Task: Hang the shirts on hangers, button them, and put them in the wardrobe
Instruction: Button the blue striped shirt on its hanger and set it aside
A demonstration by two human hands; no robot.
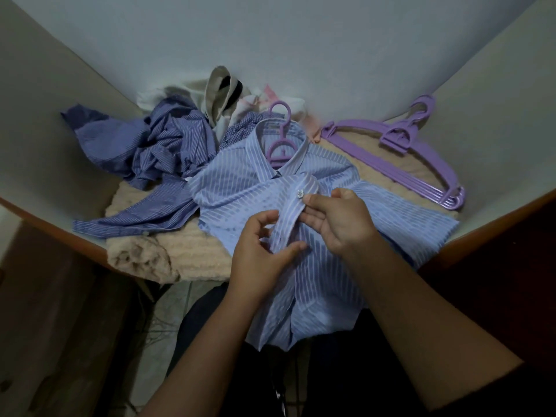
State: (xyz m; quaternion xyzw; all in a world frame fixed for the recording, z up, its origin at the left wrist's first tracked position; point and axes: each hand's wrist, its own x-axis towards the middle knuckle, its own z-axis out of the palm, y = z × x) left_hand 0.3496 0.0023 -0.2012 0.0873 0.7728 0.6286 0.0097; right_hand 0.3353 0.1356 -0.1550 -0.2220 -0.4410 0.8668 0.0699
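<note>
Status: light blue shirt point(301, 236) is already on a purple hanger point(281, 139), lying flat at the near edge of the blanket-covered surface point(186, 254), its hem hanging off the near edge. One button point(300, 193) just below the collar looks done; the placket under it is open, so buttoning has barely started.

Right hand point(337, 221) pinches the placket edge right beside that button. Left hand point(264, 251) has fingers curled around the placket lower down, holding it taut.

Left to do: the remaining buttons on this shirt, then into the wardrobe. Darker striped shirts point(156, 152) sit crumpled at the far left, untouched. Spare hangers point(391, 152) are stacked at the far right corner. Wardrobe rail not in view.
</note>
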